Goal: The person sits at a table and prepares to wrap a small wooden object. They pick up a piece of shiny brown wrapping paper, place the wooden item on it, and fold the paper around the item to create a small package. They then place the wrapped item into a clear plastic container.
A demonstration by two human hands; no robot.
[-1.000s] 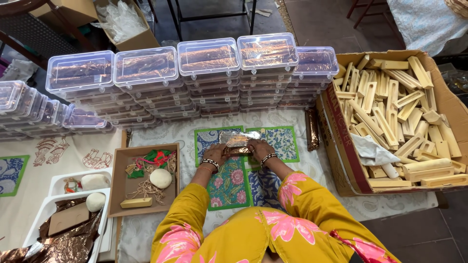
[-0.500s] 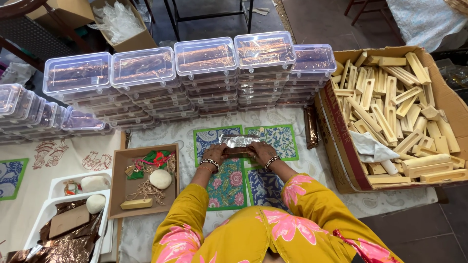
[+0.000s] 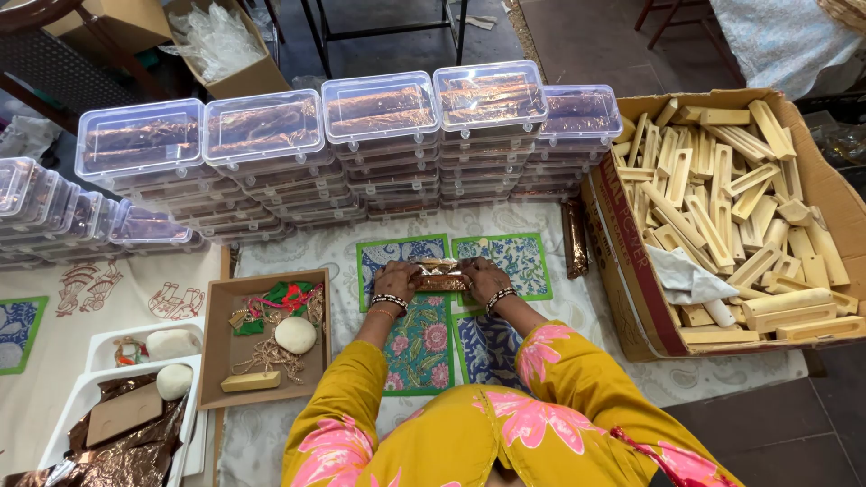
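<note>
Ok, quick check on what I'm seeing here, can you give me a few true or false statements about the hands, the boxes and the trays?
1. Both hands, left hand and right hand, hold a foil-wrapped block. True.
2. The cardboard box of wooden pieces is on the person's left. False: it is on the right.
3. The stacked clear plastic boxes are open. False: lids are on.
4. A white round lump lies in the brown tray. True.

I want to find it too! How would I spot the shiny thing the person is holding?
Find the big cardboard box of wooden sticks, then look left to the patterned mats. Both hands, left hand and right hand, press a small coppery foil-wrapped bar, the only one on the mats.
</note>
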